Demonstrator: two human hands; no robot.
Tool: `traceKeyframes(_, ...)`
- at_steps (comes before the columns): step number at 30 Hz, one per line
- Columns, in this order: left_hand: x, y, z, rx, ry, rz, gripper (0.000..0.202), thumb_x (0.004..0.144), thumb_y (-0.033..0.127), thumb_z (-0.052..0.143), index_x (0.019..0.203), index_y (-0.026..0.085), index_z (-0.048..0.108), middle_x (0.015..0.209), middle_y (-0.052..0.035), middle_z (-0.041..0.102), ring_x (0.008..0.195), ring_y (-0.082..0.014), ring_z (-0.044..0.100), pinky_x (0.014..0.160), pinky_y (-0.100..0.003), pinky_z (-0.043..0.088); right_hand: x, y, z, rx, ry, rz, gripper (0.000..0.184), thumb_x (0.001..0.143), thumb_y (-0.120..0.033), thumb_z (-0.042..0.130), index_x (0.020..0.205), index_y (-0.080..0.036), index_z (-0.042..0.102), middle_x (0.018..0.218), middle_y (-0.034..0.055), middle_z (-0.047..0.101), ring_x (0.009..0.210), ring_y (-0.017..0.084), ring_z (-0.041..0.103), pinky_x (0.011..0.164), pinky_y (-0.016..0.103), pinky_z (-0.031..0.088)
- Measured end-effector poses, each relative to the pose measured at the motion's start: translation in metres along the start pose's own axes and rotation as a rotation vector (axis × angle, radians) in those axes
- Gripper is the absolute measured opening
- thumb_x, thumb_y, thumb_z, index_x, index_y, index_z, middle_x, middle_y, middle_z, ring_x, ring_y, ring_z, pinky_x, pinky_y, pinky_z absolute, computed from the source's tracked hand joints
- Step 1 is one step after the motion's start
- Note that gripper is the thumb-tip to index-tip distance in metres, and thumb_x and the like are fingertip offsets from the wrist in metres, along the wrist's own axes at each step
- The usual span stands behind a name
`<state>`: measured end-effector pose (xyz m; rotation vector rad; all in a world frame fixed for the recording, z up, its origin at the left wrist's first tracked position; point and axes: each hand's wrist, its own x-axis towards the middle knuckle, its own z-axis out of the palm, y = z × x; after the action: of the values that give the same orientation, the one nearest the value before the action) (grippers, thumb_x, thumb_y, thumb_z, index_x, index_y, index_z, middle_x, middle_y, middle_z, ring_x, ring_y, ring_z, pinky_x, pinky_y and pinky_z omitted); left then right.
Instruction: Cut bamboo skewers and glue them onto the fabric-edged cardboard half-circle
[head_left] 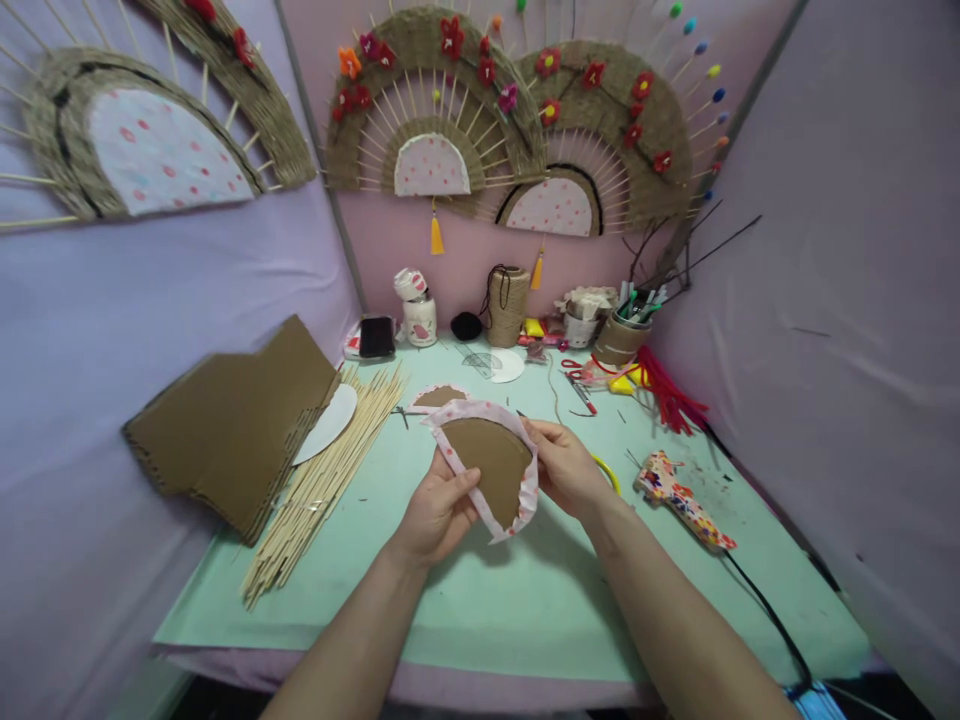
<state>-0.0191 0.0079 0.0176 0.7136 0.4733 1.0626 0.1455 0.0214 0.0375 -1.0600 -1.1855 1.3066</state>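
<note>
Both hands hold a brown cardboard half-disc [487, 462] edged with white fabric dotted in red, lifted a little above the mint-green table [525, 590]. My left hand [439, 508] grips its lower left edge, thumb on the fabric border. My right hand [564, 466] pinches its right edge. A second fabric-edged cardboard piece [439, 396] lies flat just behind it.
A stack of corrugated cardboard [232, 425] and a bundle of bamboo skewers [330, 470] lie at the left. A patterned glue gun [682, 500] with a black cord lies at the right. Jars, twine, scissors and red pipe cleaners [671, 400] crowd the back. Woven fans hang on the walls.
</note>
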Motion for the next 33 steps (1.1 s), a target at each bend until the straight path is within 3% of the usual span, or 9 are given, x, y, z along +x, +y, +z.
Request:
traceKeyframes(5, 0.002, -0.001, 0.003, 0.035, 0.035, 0.012, 0.062, 0.081, 0.022, 0.065, 0.134, 0.035, 0.037, 0.128, -0.0041, 0.058, 0.113, -0.0222, 0.059, 0.097, -0.042, 0.047, -0.002, -0.002, 0.002, -0.169, 0.073, -0.195, 0.039, 0.083, -0.052, 0.055, 0.072, -0.017, 0.069, 0.064, -0.0004, 0.056, 0.062, 0.013, 0.049, 0.058, 0.025, 0.040)
traceKeyframes(9, 0.002, -0.002, 0.004, 0.046, 0.065, 0.012, 0.062, 0.080, 0.023, 0.066, 0.134, 0.034, 0.037, 0.129, -0.0043, 0.057, 0.113, -0.0226, 0.058, 0.097, -0.043, 0.047, -0.003, -0.002, 0.002, -0.445, 0.161, -0.398, 0.030, 0.087, -0.043, 0.055, 0.088, -0.019, 0.074, 0.072, 0.0023, 0.056, 0.072, 0.016, 0.051, 0.067, 0.028, 0.041)
traceKeyframes(11, 0.002, -0.001, 0.004, 0.045, 0.080, 0.015, 0.063, 0.080, 0.023, 0.066, 0.135, 0.034, 0.036, 0.129, -0.0048, 0.057, 0.113, -0.0227, 0.058, 0.097, -0.043, 0.047, -0.002, -0.001, -0.001, -0.418, 0.160, -0.372, 0.036, 0.088, -0.046, 0.051, 0.099, -0.020, 0.073, 0.076, 0.0038, 0.058, 0.073, 0.016, 0.052, 0.067, 0.029, 0.041)
traceKeyframes(14, 0.003, 0.001, 0.003, 0.024, 0.091, 0.018, 0.061, 0.081, 0.021, 0.064, 0.134, 0.033, 0.037, 0.129, -0.0051, 0.058, 0.112, -0.0226, 0.059, 0.097, -0.043, 0.048, 0.002, 0.003, -0.010, -0.117, 0.088, -0.167, 0.052, 0.091, -0.055, 0.038, 0.107, -0.018, 0.070, 0.081, 0.0048, 0.060, 0.064, 0.013, 0.049, 0.058, 0.027, 0.039)
traceKeyframes(17, 0.003, 0.002, 0.002, 0.007, 0.092, 0.034, 0.060, 0.082, 0.022, 0.064, 0.134, 0.033, 0.037, 0.128, -0.0045, 0.058, 0.113, -0.0223, 0.058, 0.099, -0.043, 0.046, 0.003, 0.009, -0.017, -0.019, 0.031, -0.048, 0.045, 0.087, -0.053, 0.049, 0.095, -0.015, 0.072, 0.070, 0.0015, 0.056, 0.059, 0.011, 0.043, 0.053, 0.024, 0.033)
traceKeyframes(22, 0.004, -0.002, 0.003, 0.013, 0.097, 0.074, 0.061, 0.083, 0.021, 0.063, 0.136, 0.035, 0.035, 0.129, -0.0034, 0.057, 0.116, -0.0214, 0.056, 0.101, -0.043, 0.044, -0.003, 0.014, -0.009, -0.160, 0.103, -0.134, 0.029, 0.082, -0.042, 0.062, 0.072, -0.016, 0.069, 0.061, -0.0024, 0.049, 0.057, 0.010, 0.040, 0.053, 0.024, 0.032)
traceKeyframes(27, 0.004, -0.006, 0.005, 0.029, 0.130, 0.097, 0.062, 0.083, 0.019, 0.063, 0.136, 0.036, 0.034, 0.129, -0.0026, 0.057, 0.117, -0.0197, 0.055, 0.101, -0.042, 0.044, -0.007, 0.013, 0.000, -0.375, 0.287, -0.381, 0.020, 0.081, -0.035, 0.064, 0.075, -0.017, 0.071, 0.067, 0.0003, 0.056, 0.065, 0.013, 0.049, 0.060, 0.025, 0.038)
traceKeyframes(31, 0.005, -0.006, 0.004, 0.011, 0.111, 0.100, 0.061, 0.083, 0.021, 0.063, 0.135, 0.034, 0.035, 0.130, -0.0042, 0.057, 0.116, -0.0210, 0.056, 0.102, -0.044, 0.043, -0.005, 0.014, -0.007, -0.241, 0.156, -0.200, 0.043, 0.090, -0.047, 0.045, 0.073, -0.016, 0.070, 0.060, 0.0000, 0.053, 0.057, 0.012, 0.046, 0.054, 0.026, 0.036)
traceKeyframes(33, 0.005, -0.006, 0.004, -0.001, 0.105, 0.105, 0.061, 0.083, 0.021, 0.064, 0.135, 0.034, 0.035, 0.130, -0.0046, 0.056, 0.116, -0.0216, 0.056, 0.102, -0.044, 0.043, -0.005, 0.014, -0.010, -0.209, 0.115, -0.149, 0.043, 0.089, -0.048, 0.047, 0.072, -0.017, 0.069, 0.059, -0.0009, 0.051, 0.056, 0.012, 0.045, 0.053, 0.026, 0.035)
